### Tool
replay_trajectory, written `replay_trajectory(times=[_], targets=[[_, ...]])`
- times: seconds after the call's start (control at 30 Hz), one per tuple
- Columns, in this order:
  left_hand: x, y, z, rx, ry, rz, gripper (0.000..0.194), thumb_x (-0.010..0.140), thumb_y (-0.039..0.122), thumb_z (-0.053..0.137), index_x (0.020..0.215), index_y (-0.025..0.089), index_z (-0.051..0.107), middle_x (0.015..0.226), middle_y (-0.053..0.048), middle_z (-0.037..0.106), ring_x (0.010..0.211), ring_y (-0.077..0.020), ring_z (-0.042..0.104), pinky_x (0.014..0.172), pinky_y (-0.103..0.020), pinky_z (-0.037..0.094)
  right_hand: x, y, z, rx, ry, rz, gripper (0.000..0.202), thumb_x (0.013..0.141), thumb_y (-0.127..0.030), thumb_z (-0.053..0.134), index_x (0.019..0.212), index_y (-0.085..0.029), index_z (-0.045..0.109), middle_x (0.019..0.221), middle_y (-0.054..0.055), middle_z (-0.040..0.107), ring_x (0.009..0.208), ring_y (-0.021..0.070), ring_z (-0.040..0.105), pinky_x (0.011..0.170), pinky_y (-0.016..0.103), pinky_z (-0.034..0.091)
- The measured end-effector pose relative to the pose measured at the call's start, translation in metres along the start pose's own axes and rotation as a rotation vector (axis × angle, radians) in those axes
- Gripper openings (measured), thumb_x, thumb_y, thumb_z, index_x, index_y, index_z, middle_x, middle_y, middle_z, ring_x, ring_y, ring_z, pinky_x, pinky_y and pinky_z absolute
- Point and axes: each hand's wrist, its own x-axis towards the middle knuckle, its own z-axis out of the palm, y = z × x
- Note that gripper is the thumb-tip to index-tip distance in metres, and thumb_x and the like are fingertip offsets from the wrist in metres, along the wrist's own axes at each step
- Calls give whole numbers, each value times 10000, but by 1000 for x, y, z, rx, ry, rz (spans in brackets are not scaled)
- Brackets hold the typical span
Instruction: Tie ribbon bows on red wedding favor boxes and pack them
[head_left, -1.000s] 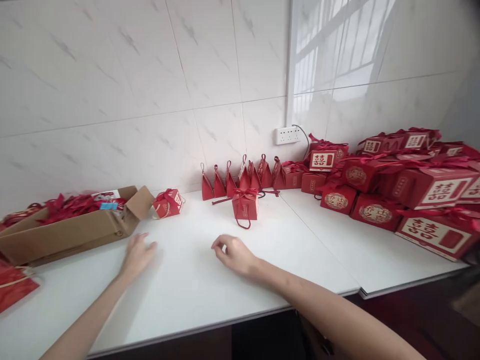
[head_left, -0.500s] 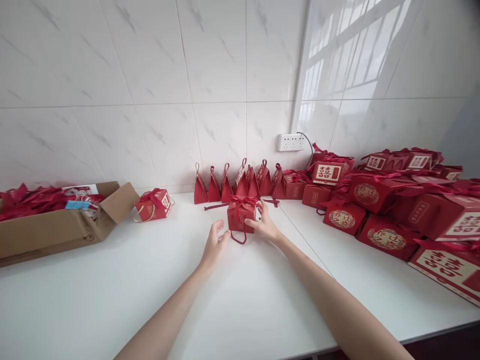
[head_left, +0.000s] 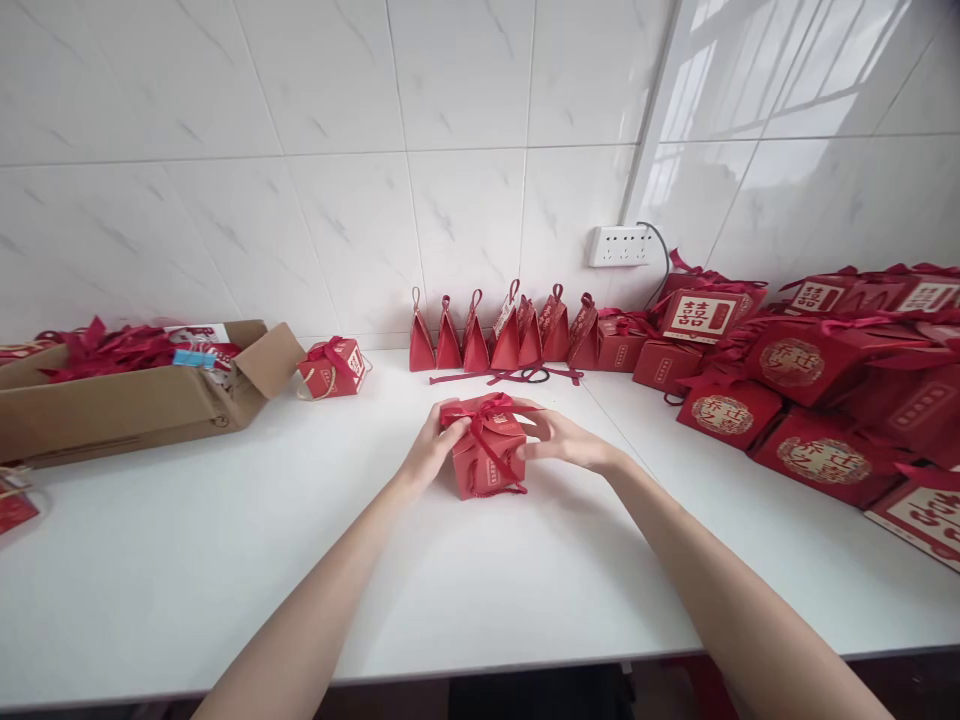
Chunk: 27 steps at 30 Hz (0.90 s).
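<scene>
A small red gift box with a red ribbon bow on top and a twisted cord handle at its front stands in the middle of the white table, slightly tilted. My left hand grips its left side, thumb on the top near the bow. At the box's right side is my right hand, fingers curved and apart, its fingertips at the box's upper edge and side. Its far fingertips are partly hidden behind the ribbon.
An open cardboard box of red ribbons lies left, a small red box beside it. Several red triangular boxes line the wall, with loose ribbons before them. Red boxes are piled right, below a power strip.
The box has come nearer and turned slightly. My left hand, apart from it before, now grips it. The view has tilted down, showing the table's front edge.
</scene>
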Motion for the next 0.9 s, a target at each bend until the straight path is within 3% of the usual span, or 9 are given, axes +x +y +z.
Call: replay_trajectory(times=[0.07,0.1,0.2,0.33,0.47,0.57,0.67,0.77,0.9], targets=[[-1,1,4,-7,8,1,409,730,430,613,1056,199,528,1026,-39,648,1013,-214,597,880,-333,463,0,-1,-4,126,76,54,389,779,-498,622,1078,-250,614,1301,76,548,1198,253,515,932,436,457],[-1,1,5,-10,13,0,370,727,418,615,1011,196,535,990,-32,647,977,-207,602,858,-327,465,1,0,-5,186,144,73,394,798,-580,555,955,-229,641,1239,82,592,1161,258,543,897,440,477],[-1,1,6,-22,3,-24,313,731,401,612,948,190,530,918,-19,636,885,-182,604,801,-308,460,5,2,-3,178,308,89,442,805,-618,529,775,-192,644,1085,90,659,1066,250,594,833,411,514],[1,0,5,-37,-1,-29,307,736,400,610,937,188,514,893,-15,619,837,-167,588,762,-291,444,4,0,5,-31,279,103,350,808,-500,611,887,-167,686,1038,94,673,1017,226,606,853,374,509],[3,-1,7,38,39,-11,290,755,450,589,889,202,523,818,3,613,780,-164,575,748,-291,434,-1,-6,4,-39,207,101,474,842,-596,495,1021,-196,673,1166,102,635,1114,254,563,846,392,517],[-4,0,11,203,111,41,308,790,506,542,865,207,543,809,-14,629,790,-188,590,765,-309,439,-5,-6,1,-102,155,144,533,721,-613,639,1050,-195,661,1186,124,627,1092,301,574,821,428,526],[-17,-1,4,570,131,140,357,895,493,374,988,204,560,960,-65,654,895,-201,616,797,-315,461,-7,3,-1,-213,154,180,559,609,-515,770,1070,-217,666,1178,133,641,1052,329,605,854,429,505],[-27,-5,-44,952,215,89,341,908,418,404,1147,210,530,1131,-76,620,1048,-190,580,894,-307,455,-3,20,-10,-382,165,183,406,687,-533,667,989,-263,702,1143,90,672,1092,302,602,888,352,487],[-53,4,-170,1298,424,-154,285,839,209,542,1117,154,570,1226,-121,545,1184,-239,480,1025,-368,367,13,53,-37,-610,186,188,403,525,-631,680,746,-295,712,1002,60,728,1002,343,647,772,351,572]])
